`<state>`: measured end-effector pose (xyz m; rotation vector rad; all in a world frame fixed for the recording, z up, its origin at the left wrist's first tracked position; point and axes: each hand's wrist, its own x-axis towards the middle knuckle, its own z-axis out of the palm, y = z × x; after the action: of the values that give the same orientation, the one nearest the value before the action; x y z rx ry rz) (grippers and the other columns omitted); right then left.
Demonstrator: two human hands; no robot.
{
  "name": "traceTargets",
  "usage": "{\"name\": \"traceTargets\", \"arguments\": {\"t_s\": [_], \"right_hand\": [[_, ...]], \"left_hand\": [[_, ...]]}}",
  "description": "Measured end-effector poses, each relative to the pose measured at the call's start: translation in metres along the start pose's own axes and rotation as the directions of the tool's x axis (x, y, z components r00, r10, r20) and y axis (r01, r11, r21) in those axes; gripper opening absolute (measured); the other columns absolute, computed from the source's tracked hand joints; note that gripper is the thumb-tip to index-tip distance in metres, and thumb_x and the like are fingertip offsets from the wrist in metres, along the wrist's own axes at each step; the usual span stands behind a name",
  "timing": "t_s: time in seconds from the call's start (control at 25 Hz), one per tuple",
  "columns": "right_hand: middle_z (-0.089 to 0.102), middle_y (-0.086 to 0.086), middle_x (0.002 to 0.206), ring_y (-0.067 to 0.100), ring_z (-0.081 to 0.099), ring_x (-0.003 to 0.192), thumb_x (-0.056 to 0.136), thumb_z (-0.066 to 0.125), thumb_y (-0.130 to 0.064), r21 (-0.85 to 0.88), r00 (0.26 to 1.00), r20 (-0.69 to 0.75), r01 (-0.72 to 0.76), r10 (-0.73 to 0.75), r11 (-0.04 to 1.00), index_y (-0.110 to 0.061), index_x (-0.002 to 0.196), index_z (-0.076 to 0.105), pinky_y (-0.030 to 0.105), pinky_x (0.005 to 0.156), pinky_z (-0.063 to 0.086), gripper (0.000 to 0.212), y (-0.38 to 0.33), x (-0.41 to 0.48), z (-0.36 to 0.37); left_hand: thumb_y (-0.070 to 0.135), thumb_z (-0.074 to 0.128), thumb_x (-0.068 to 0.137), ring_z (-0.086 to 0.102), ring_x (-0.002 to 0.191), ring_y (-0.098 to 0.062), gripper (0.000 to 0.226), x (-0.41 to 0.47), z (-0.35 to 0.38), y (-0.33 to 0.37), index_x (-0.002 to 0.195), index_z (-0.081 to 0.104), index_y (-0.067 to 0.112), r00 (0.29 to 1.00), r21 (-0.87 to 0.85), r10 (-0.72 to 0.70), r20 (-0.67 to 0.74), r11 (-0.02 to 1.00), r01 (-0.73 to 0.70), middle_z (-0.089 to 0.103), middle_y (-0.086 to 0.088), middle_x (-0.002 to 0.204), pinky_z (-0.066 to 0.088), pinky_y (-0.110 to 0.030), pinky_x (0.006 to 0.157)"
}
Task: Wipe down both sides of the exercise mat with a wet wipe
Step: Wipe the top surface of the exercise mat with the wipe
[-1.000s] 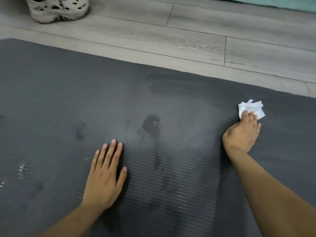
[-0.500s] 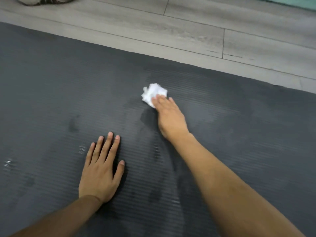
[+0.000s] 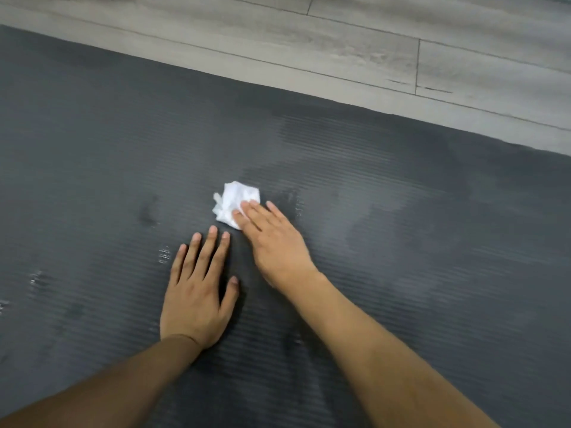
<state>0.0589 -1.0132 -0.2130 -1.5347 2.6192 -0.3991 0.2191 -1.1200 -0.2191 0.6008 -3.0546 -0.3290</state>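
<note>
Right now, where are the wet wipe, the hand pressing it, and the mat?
wet wipe (image 3: 234, 200), head view, on its crumpled white middle.
right hand (image 3: 275, 245), head view, on the back of the hand.
exercise mat (image 3: 432, 242), head view, on its bare ribbed surface.

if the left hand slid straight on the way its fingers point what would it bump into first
Probably the wet wipe pressed down by the right hand, just ahead on the mat.

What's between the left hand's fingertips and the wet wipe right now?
Only a narrow strip of bare mat, seen in the head view. The left hand lies flat; the right hand presses the wet wipe.
</note>
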Motion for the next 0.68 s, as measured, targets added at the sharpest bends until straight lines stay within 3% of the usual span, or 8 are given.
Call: {"name": "traceTargets", "arguments": {"t_s": [0.08, 0.16, 0.28, 0.36, 0.48, 0.56, 0.6, 0.68], "right_hand": [[0.057, 0.017, 0.136, 0.034, 0.052, 0.127, 0.087, 0.028, -0.017, 0.017, 0.947, -0.153, -0.284, 0.283, 0.959, -0.009, 0.136, 0.055, 0.042, 0.112, 0.03, 0.056, 0.064, -0.031, -0.02], [0.057, 0.02, 0.13, 0.039, 0.052, 0.12, 0.085, 0.022, -0.022, 0.005, 0.71, -0.247, -0.68, 0.66, 0.733, -0.009, 0.134, 0.055, 0.045, 0.107, 0.037, 0.06, 0.138, -0.066, -0.054], [0.054, 0.023, 0.131, 0.039, 0.046, 0.125, 0.076, 0.015, -0.021, 0.026, 0.529, -0.254, -0.833, 0.809, 0.553, 0.001, 0.132, 0.051, 0.049, 0.11, 0.032, 0.07, 0.155, -0.066, -0.063], [0.055, 0.018, 0.133, 0.037, 0.049, 0.124, 0.085, 0.015, -0.024, 0.198, 0.62, -0.244, -0.721, 0.746, 0.664, -0.005, 0.133, 0.053, 0.046, 0.108, 0.036, 0.064, 0.1, -0.038, -0.039], [0.049, 0.014, 0.145, 0.031, 0.045, 0.135, 0.088, 0.029, -0.014, 0.094, 0.977, -0.128, -0.162, 0.173, 0.982, -0.007, 0.14, 0.051, 0.042, 0.116, 0.029, 0.056, -0.005, -0.027, 0.001], [0.047, 0.013, 0.147, 0.026, 0.041, 0.139, 0.088, 0.03, -0.013, 0.006, 0.999, -0.023, 0.049, -0.049, 0.999, -0.006, 0.141, 0.049, 0.041, 0.118, 0.025, 0.057, -0.003, -0.036, -0.002], [0.049, 0.013, 0.145, 0.026, 0.044, 0.137, 0.088, 0.031, -0.012, -0.013, 0.998, -0.064, 0.015, -0.015, 1.0, -0.006, 0.14, 0.051, 0.041, 0.118, 0.025, 0.056, 0.024, -0.044, -0.01], [0.055, 0.017, 0.139, 0.031, 0.049, 0.132, 0.086, 0.033, -0.009, -0.044, 0.938, -0.182, -0.308, 0.296, 0.95, -0.002, 0.134, 0.056, 0.044, 0.117, 0.024, 0.053, 0.095, -0.072, -0.032]], "left_hand": [[0.044, 0.034, 0.098, 0.011, 0.158, -0.024, 0.071, 0.0, 0.0, 0.001, 0.163, 0.019, 0.021, 1.0, -0.003, -0.009, 0.003, 1.0, 0.009, 0.015, -0.002, 0.171, 0.013, -0.048, 0.128], [0.045, 0.033, 0.099, 0.009, 0.158, -0.023, 0.07, -0.001, 0.0, 0.004, 0.164, 0.016, 0.022, 1.0, -0.009, -0.012, -0.005, 1.0, 0.012, 0.013, -0.001, 0.171, 0.011, -0.048, 0.128], [0.045, 0.032, 0.099, 0.009, 0.158, -0.024, 0.07, 0.0, 0.001, 0.004, 0.164, 0.017, 0.022, 1.0, -0.001, -0.022, -0.005, 1.0, 0.022, 0.013, -0.001, 0.171, 0.012, -0.048, 0.128], [0.045, 0.032, 0.099, 0.01, 0.158, -0.024, 0.07, -0.001, 0.0, 0.003, 0.164, 0.017, 0.022, 1.0, -0.003, -0.022, -0.004, 1.0, 0.022, 0.013, -0.002, 0.171, 0.012, -0.048, 0.127], [0.044, 0.033, 0.098, 0.013, 0.158, -0.026, 0.07, 0.0, 0.002, 0.002, 0.163, 0.022, 0.019, 1.0, 0.01, -0.008, -0.017, 1.0, 0.008, 0.016, -0.003, 0.171, 0.014, -0.05, 0.127], [0.043, 0.033, 0.098, 0.014, 0.158, -0.026, 0.07, -0.001, 0.002, 0.001, 0.162, 0.024, 0.018, 1.0, -0.001, 0.002, -0.021, 1.0, -0.002, 0.018, -0.004, 0.17, 0.015, -0.05, 0.127], [0.043, 0.033, 0.098, 0.014, 0.158, -0.026, 0.07, -0.001, 0.002, 0.001, 0.162, 0.023, 0.019, 1.0, -0.004, -0.002, -0.026, 1.0, 0.002, 0.017, -0.004, 0.17, 0.014, -0.05, 0.127], [0.043, 0.033, 0.099, 0.012, 0.158, -0.025, 0.07, -0.002, 0.002, 0.002, 0.163, 0.019, 0.021, 0.999, -0.008, -0.008, -0.031, 1.0, 0.008, 0.015, -0.003, 0.171, 0.013, -0.049, 0.127]]}}
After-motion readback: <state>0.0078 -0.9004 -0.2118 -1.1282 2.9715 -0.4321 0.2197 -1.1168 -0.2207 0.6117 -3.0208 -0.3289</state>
